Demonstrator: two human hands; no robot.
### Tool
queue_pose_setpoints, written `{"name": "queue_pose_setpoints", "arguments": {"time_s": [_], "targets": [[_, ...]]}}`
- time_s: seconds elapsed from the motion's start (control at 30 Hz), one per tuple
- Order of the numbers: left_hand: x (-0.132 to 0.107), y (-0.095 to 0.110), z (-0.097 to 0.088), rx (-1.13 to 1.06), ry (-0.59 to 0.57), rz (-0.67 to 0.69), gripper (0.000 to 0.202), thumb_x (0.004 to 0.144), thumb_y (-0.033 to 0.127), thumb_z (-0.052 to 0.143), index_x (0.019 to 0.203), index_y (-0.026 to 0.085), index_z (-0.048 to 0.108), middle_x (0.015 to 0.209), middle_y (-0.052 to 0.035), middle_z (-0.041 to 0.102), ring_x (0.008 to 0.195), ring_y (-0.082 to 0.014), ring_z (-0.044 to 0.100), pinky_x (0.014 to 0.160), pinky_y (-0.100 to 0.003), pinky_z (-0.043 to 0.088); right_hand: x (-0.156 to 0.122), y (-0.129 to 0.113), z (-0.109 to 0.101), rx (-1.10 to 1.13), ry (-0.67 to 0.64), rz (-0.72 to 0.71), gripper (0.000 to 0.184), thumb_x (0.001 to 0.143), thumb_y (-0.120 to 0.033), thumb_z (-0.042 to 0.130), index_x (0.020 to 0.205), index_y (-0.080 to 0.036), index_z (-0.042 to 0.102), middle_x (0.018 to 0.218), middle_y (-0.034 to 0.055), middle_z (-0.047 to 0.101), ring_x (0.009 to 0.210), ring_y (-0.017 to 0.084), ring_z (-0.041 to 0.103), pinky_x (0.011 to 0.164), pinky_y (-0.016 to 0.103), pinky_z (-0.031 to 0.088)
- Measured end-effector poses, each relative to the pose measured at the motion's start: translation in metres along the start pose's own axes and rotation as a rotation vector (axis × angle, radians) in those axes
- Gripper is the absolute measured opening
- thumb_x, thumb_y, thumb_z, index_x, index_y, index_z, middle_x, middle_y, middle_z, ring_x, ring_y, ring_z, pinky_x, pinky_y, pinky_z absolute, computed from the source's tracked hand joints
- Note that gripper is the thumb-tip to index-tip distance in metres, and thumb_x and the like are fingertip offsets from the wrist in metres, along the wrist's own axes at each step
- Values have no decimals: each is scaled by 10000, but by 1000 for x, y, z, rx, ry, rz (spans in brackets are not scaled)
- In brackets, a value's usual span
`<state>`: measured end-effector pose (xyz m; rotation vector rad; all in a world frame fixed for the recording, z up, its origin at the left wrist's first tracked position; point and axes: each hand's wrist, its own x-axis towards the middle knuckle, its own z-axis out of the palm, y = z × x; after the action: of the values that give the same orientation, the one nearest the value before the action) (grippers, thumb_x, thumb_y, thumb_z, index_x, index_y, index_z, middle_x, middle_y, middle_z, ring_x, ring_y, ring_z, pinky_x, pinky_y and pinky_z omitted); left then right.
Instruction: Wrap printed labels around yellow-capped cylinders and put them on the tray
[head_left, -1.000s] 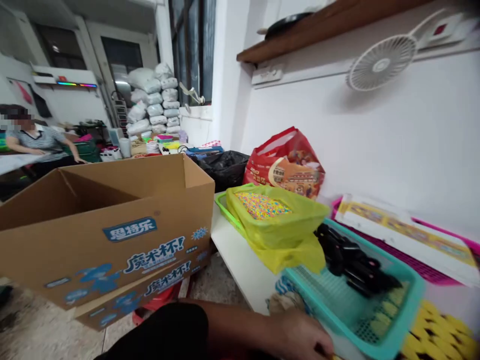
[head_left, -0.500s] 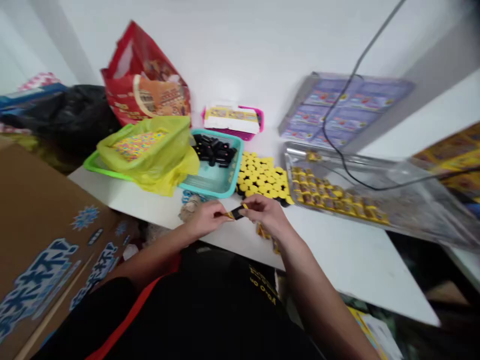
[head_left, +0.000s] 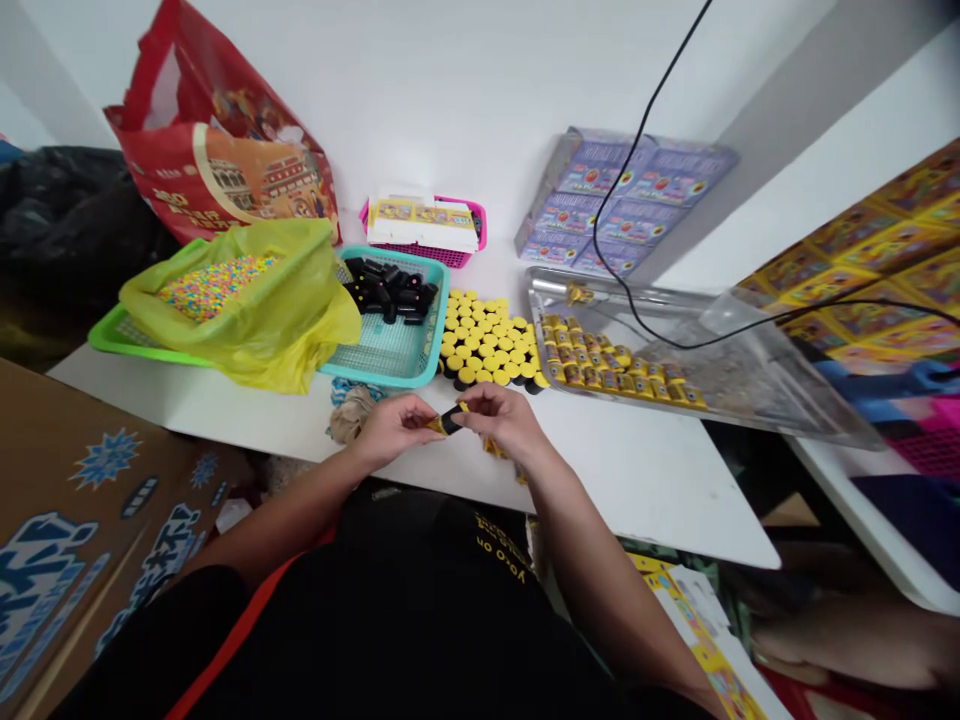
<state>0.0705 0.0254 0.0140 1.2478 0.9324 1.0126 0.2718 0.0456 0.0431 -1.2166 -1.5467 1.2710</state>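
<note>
My left hand [head_left: 391, 432] pinches a small yellow label [head_left: 434, 425] against one end of a small black cylindrical container [head_left: 450, 419]. My right hand [head_left: 501, 420] grips the container's other end, where a bit of yellow shows. Both hands meet over the front of the white table. Just beyond them stand several black containers with yellow caps [head_left: 487, 347], packed close together. Partly hidden by my right wrist, some yellow pieces [head_left: 495, 450] lie on the table. A crumpled cloth [head_left: 351, 416] rests beside my left hand.
Behind my left hand is a turquoise basket [head_left: 386, 372] with black containers. A yellow bag [head_left: 300, 300] of coloured beads sits in a green basket [head_left: 105, 335]. At right, a metal tray [head_left: 757, 420] holds yellow-wrapped containers. A black cable [head_left: 637, 140] hangs across it. Cardboard boxes [head_left: 67, 430] stand left.
The view has shifted, so everything sits farther left and the right side shows more. My hands still hold the container and label, with the container tilted slightly differently.
</note>
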Motion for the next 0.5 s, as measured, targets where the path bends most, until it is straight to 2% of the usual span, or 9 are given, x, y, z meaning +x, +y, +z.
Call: {"name": "queue_pose_setpoints", "arguments": {"time_s": [0.2, 0.4, 0.5], "targets": [[1, 0, -3, -61, -11, -53, 338, 580, 236, 856, 835, 122, 667, 719, -20, 669, 599, -105, 586, 600, -253, 465, -4, -1, 7, -150, 82, -112, 300, 612, -372, 809, 798, -190, 660, 636, -35, 529, 550, 96, 452, 502, 250, 357], [0, 3, 2, -45, -53, -193, 318, 592, 266, 847, 848, 125, 720, 703, -24, 672, 610, -107, 573, 565, -235, 405, -5, -1, 7, -93, 58, -27, 353, 588, -420, 822, 792, -185, 655, 626, -31, 548, 550, 105, 457, 501, 256, 354], [0, 2, 6, -142, -68, -289, 301, 571, 258, 856, 808, 119, 733, 703, -35, 681, 637, -114, 590, 613, -246, 416, -6, 3, 9, -76, 39, -7, 361, 579, -427, 834, 792, -192, 661, 616, -37, 545, 545, 105, 459, 498, 252, 356]]}}
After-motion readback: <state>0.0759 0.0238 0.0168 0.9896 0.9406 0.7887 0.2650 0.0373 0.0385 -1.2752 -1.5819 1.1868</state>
